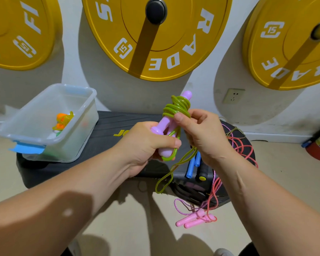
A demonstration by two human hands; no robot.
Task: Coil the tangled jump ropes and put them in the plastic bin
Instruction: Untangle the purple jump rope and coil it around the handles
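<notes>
My left hand [146, 145] grips the purple handles [164, 124] of a jump rope. Its green rope [176, 108] is wound in several turns around the upper part of the handles, and my right hand [205, 133] pinches the rope just beside those turns. A loose green loop [166, 180] hangs down below my hands. The clear plastic bin [26, 111] stands at the left on the black step platform [107, 126]; a coiled rope with orange handles [62, 120] lies inside it.
More ropes lie tangled on the platform's right end: a red rope [246, 146], blue handles [192, 167], a black handle [202, 172], and pink handles [194, 219] hanging over the front edge. Yellow weight plates [155, 37] hang on the wall behind. A socket [233, 96] sits low on the wall.
</notes>
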